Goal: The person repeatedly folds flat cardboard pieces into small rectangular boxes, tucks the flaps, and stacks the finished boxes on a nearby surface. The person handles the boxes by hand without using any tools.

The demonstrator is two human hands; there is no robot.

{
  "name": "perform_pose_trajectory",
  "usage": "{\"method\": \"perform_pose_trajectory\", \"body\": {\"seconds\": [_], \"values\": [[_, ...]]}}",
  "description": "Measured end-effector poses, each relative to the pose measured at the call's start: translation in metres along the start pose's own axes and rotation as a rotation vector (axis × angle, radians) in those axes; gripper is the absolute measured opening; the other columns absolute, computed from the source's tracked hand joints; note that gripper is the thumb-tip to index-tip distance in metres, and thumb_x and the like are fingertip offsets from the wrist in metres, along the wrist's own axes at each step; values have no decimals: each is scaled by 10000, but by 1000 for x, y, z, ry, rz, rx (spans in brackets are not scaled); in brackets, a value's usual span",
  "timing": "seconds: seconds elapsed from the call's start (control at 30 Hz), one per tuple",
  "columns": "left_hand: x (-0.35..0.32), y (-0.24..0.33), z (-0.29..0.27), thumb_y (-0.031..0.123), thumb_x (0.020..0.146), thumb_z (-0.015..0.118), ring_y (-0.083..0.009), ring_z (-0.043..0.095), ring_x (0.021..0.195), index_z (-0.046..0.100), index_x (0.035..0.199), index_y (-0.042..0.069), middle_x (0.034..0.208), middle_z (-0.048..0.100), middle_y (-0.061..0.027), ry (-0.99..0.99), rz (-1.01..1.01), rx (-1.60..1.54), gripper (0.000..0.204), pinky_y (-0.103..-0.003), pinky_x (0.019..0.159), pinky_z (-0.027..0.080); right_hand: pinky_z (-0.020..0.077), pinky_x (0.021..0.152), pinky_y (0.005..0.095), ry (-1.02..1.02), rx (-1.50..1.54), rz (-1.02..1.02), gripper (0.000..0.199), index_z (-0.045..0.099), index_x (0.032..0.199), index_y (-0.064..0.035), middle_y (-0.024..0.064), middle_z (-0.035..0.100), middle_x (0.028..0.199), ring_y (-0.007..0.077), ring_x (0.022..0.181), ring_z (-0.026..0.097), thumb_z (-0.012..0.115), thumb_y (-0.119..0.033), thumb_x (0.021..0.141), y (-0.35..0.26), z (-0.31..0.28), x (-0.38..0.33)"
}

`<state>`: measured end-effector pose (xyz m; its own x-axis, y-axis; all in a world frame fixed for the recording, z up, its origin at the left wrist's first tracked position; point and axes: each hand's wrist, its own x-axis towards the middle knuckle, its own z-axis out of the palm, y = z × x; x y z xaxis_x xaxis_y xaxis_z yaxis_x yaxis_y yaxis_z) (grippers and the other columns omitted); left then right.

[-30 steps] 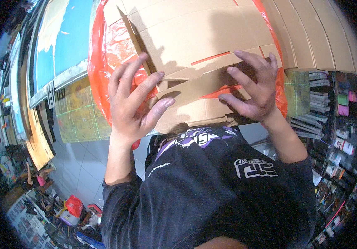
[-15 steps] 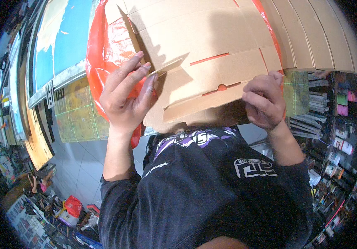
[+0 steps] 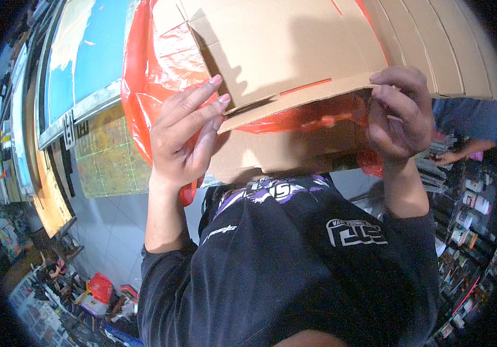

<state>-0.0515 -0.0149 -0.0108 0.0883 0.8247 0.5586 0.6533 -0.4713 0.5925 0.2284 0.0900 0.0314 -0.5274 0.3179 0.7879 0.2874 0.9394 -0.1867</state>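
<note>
A brown cardboard box blank (image 3: 271, 49), partly folded, lies in front of me over red plastic (image 3: 135, 110). Its side flap stands up on the left, and its front panel (image 3: 306, 103) is raised along the near side. The thumb and fingers of my left hand (image 3: 182, 130) close on the cardboard at the front left corner. My right hand (image 3: 401, 113) grips the right end of the raised panel, thumb underneath and partly hidden. More flat cardboard (image 3: 294, 147) shows below the panel, close to my shirt.
Further cardboard sheets (image 3: 433, 46) overlap at the right. A blue-and-cream framed panel (image 3: 80, 58) and a green-lined cutting mat (image 3: 106, 156) are at the left. Another person's arm (image 3: 468, 151) reaches in at the right, near stacked goods. Cluttered items (image 3: 98, 295) are at lower left.
My right hand has moved up and to the right, lifting and folding the front panel away from me, which uncovers red plastic beneath. My left hand has shifted slightly right. Another person's arm has appeared.
</note>
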Motion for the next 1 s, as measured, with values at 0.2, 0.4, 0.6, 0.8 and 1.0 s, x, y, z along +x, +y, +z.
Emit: {"method": "perform_pose_trajectory", "body": {"seconds": [0.2,0.4,0.6,0.8,1.0], "values": [[-2,0,-1,-1,696,650,-318,621,935,680,998,17,1133,633,-176,-11,-2,-41,303,-360,817,466,456,702,331,2,-40,65,283,618,912,-26,143,612,935,266,826,579,646,92,656,5,7,6],[-3,2,4,43,675,673,-329,620,930,664,1003,-20,1106,632,-202,22,28,-6,334,-367,812,468,345,929,431,-176,-348,56,296,645,1033,-81,127,554,1242,305,1034,541,689,-166,753,12,31,8],[-14,5,15,15,698,643,-359,594,1078,594,1137,-49,1178,598,-223,196,-132,7,446,-379,915,461,376,925,482,-380,-163,13,499,608,1113,-79,141,532,1278,352,1106,521,692,-358,709,18,25,8],[-8,19,17,89,753,630,-299,523,1170,597,1164,19,1240,568,-180,206,-84,277,419,-416,991,364,509,762,376,-569,-99,36,418,618,1054,-79,100,632,1106,299,954,619,707,-141,650,19,29,6],[-2,42,20,188,719,698,-255,551,989,636,1066,88,1066,623,-61,-106,-159,410,367,-399,912,351,509,765,352,-963,-23,261,362,633,1036,-74,127,640,1045,293,903,630,705,-139,687,-13,27,17]]}}
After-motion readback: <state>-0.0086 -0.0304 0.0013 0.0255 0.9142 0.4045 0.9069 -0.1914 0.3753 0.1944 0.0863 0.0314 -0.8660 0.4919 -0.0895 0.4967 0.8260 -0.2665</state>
